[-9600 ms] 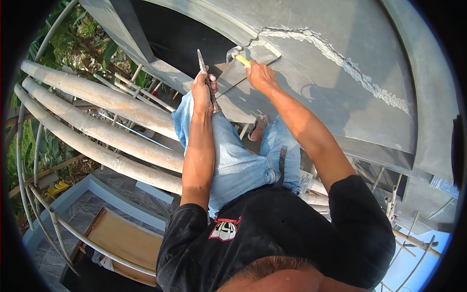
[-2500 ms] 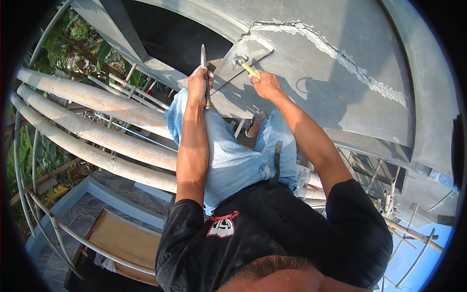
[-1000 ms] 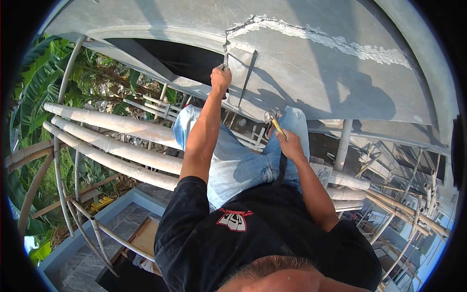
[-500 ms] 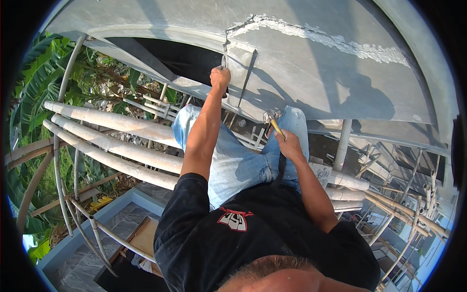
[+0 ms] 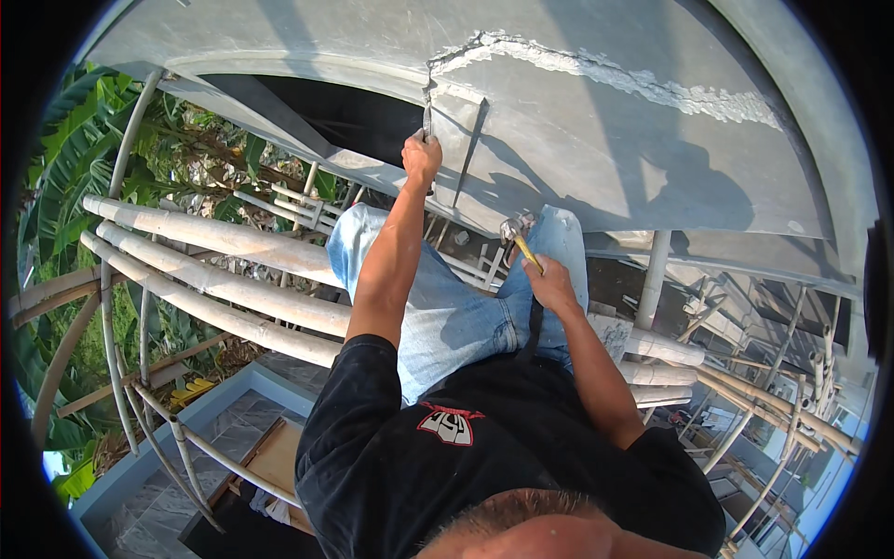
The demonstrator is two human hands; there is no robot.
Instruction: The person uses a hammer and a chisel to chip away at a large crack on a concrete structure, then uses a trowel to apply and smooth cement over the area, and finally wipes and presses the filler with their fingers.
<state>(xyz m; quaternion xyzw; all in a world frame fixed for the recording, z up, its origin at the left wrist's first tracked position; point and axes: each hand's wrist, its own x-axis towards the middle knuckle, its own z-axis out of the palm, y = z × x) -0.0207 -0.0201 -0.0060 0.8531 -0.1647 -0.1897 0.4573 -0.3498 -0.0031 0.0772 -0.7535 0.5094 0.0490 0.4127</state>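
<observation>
My left hand [image 5: 422, 158] is closed around a metal chisel [image 5: 427, 121], reaching up to the grey plastered wall [image 5: 577, 158]. The chisel's tip meets the lower end of a jagged chipped groove [image 5: 605, 67], beside the dark opening. Lower and to the right, my right hand [image 5: 553, 283] grips the yellow handle of a hammer [image 5: 527, 253]. Its metal head is over my right knee, apart from the chisel. My fingers hide part of both tools.
Bamboo poles [image 5: 223, 270] run beneath me as scaffolding, continuing on the right. Upright poles [image 5: 656, 279] stand below the wall. A dark opening [image 5: 326, 107] lies left of the chisel. Banana plants [image 5: 93, 140] grow at the far left, and a tiled ledge [image 5: 214, 438] sits lower left.
The hammer head has shifted slightly left and down, with my right hand a little lower. My left hand holds the chisel at nearly the same spot on the groove.
</observation>
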